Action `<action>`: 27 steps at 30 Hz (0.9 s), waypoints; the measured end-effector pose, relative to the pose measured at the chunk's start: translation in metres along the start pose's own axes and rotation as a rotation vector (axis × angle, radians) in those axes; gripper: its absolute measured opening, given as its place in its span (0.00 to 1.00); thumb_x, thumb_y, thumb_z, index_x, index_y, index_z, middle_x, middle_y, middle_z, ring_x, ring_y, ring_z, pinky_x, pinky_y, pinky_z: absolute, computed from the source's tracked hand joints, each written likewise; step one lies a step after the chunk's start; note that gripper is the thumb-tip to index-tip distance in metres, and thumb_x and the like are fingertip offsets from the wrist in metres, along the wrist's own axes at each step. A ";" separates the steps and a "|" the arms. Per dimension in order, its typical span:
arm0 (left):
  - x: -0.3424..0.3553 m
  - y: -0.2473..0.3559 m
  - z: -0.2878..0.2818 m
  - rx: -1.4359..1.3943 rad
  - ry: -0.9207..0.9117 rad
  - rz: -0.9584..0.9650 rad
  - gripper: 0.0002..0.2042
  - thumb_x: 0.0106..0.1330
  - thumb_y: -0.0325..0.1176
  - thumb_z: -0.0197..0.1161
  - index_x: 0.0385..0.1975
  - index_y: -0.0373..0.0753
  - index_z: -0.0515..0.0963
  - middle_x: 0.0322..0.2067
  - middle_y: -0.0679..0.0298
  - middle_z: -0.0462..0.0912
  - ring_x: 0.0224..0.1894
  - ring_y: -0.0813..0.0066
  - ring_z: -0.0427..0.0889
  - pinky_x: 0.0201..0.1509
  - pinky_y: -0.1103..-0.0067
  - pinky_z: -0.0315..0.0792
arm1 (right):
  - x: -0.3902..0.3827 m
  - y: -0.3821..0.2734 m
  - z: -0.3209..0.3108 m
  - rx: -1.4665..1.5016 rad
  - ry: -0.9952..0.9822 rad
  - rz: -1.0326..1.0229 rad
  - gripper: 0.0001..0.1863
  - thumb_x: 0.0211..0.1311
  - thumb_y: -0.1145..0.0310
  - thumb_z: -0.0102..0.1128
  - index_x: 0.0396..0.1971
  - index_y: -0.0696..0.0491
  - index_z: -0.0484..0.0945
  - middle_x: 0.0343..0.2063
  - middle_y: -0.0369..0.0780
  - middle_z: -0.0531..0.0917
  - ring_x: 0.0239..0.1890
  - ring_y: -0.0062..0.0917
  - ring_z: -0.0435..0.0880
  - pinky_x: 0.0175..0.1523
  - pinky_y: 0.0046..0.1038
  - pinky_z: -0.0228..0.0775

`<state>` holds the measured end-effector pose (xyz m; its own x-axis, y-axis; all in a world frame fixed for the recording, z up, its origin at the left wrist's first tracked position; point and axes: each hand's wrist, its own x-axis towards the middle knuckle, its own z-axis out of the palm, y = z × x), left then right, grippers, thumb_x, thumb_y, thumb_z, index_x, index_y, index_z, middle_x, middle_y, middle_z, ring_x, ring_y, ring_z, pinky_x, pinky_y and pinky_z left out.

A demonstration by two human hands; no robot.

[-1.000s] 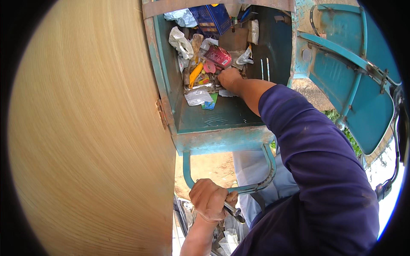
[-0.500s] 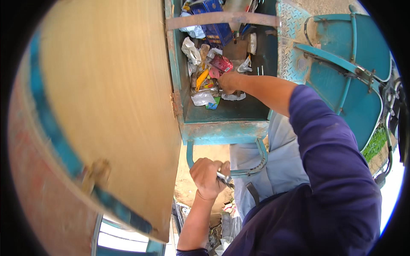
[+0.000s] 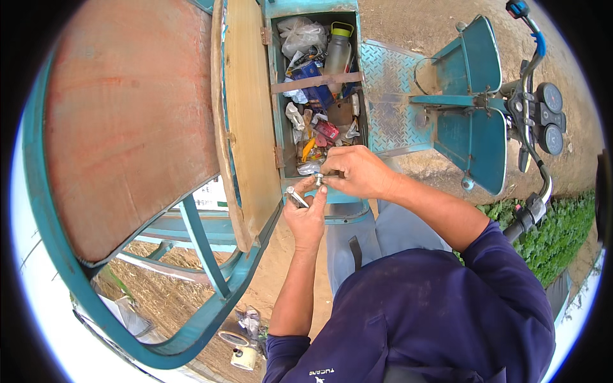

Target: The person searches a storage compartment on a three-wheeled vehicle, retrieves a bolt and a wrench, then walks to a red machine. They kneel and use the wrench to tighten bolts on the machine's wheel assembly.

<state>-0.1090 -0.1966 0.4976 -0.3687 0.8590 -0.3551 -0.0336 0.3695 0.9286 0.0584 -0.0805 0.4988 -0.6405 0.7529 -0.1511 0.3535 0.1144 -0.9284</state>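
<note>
My left hand [image 3: 306,220] is closed around a shiny silver metal tool [image 3: 296,196], most of it hidden in the palm, so its kind is unclear. Between the fingertips of both hands is a small metal bolt [image 3: 319,179]. My right hand [image 3: 357,171] pinches it from the right, while my left thumb and forefinger meet it from below. Both hands are held over the near edge of an open teal metal box [image 3: 287,167]. Inside lie a yellow object [image 3: 308,149], a red packet [image 3: 327,130], a blue box [image 3: 313,89] and crumpled wrappers.
The box's wooden lid [image 3: 255,96] stands raised at the left, beside a teal-framed reddish panel [image 3: 134,115]. A clear bottle with a green cap [image 3: 338,54] and a plastic bag [image 3: 300,37] lie at the box's far end. Handlebars [image 3: 527,102] and a tread-plate floor [image 3: 396,96] are to the right.
My right hand has come out of the box and now pinches a bolt. My left hand, with the silver tool, has risen to meet it. The view has shifted, showing more of the vehicle.
</note>
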 end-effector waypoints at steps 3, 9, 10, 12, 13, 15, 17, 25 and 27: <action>-0.016 0.031 -0.003 -0.046 0.050 -0.035 0.15 0.69 0.25 0.71 0.52 0.28 0.80 0.41 0.61 0.86 0.24 0.88 0.71 0.25 0.86 0.65 | -0.010 -0.014 -0.004 0.055 0.036 -0.025 0.13 0.54 0.74 0.69 0.41 0.58 0.86 0.36 0.45 0.87 0.38 0.42 0.88 0.47 0.39 0.80; -0.042 0.071 -0.020 -0.190 0.011 -0.060 0.18 0.72 0.33 0.70 0.54 0.26 0.79 0.38 0.55 0.87 0.22 0.83 0.74 0.23 0.83 0.67 | -0.029 -0.047 0.002 0.725 -0.115 0.436 0.15 0.71 0.63 0.68 0.48 0.58 0.86 0.34 0.38 0.88 0.32 0.22 0.86 0.36 0.27 0.80; -0.045 0.074 -0.022 -0.202 -0.009 -0.064 0.18 0.71 0.33 0.70 0.54 0.26 0.79 0.37 0.56 0.87 0.22 0.83 0.72 0.23 0.82 0.66 | -0.032 -0.055 0.004 0.729 -0.162 0.364 0.18 0.73 0.57 0.66 0.47 0.59 0.86 0.33 0.37 0.86 0.29 0.17 0.83 0.32 0.23 0.78; -0.050 0.082 -0.025 -0.253 -0.044 -0.059 0.18 0.70 0.33 0.71 0.53 0.27 0.79 0.35 0.57 0.86 0.20 0.83 0.69 0.23 0.81 0.64 | -0.036 -0.071 0.008 0.712 -0.126 0.387 0.17 0.73 0.59 0.67 0.46 0.60 0.86 0.33 0.37 0.86 0.28 0.18 0.83 0.32 0.23 0.78; -0.052 0.083 -0.025 -0.265 -0.028 -0.043 0.17 0.70 0.33 0.71 0.52 0.27 0.80 0.33 0.59 0.85 0.20 0.83 0.69 0.23 0.81 0.64 | -0.038 -0.078 0.009 0.758 -0.131 0.321 0.17 0.72 0.60 0.67 0.46 0.60 0.86 0.33 0.37 0.86 0.28 0.18 0.83 0.32 0.23 0.78; -0.057 0.088 -0.026 -0.288 -0.022 -0.027 0.16 0.71 0.33 0.71 0.51 0.27 0.80 0.29 0.62 0.83 0.19 0.83 0.68 0.23 0.80 0.63 | -0.042 -0.092 0.010 0.728 -0.104 0.328 0.15 0.71 0.63 0.69 0.45 0.61 0.86 0.34 0.38 0.87 0.32 0.18 0.84 0.36 0.24 0.79; -0.061 0.091 -0.027 -0.299 -0.021 -0.004 0.15 0.71 0.33 0.70 0.50 0.28 0.81 0.27 0.64 0.81 0.19 0.83 0.68 0.23 0.80 0.63 | -0.047 -0.102 0.008 0.665 -0.038 0.269 0.15 0.70 0.65 0.70 0.46 0.62 0.86 0.34 0.38 0.87 0.35 0.18 0.84 0.39 0.24 0.79; -0.078 0.103 -0.032 -0.326 -0.071 0.097 0.14 0.72 0.33 0.70 0.50 0.30 0.81 0.24 0.67 0.78 0.19 0.84 0.67 0.23 0.80 0.63 | -0.072 -0.123 0.006 0.879 -0.013 0.221 0.18 0.66 0.71 0.72 0.52 0.63 0.83 0.36 0.39 0.87 0.38 0.20 0.85 0.44 0.26 0.80; -0.082 0.105 -0.033 -0.325 -0.087 0.099 0.15 0.71 0.33 0.71 0.51 0.30 0.81 0.23 0.67 0.77 0.19 0.84 0.67 0.23 0.80 0.63 | -0.077 -0.130 0.007 0.904 0.072 0.141 0.19 0.66 0.71 0.72 0.53 0.63 0.82 0.37 0.39 0.87 0.40 0.21 0.85 0.45 0.26 0.81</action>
<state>-0.1128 -0.2399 0.6275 -0.3049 0.9173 -0.2562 -0.3010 0.1624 0.9397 0.0569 -0.1574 0.6283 -0.5775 0.7632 -0.2898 -0.2618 -0.5094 -0.8198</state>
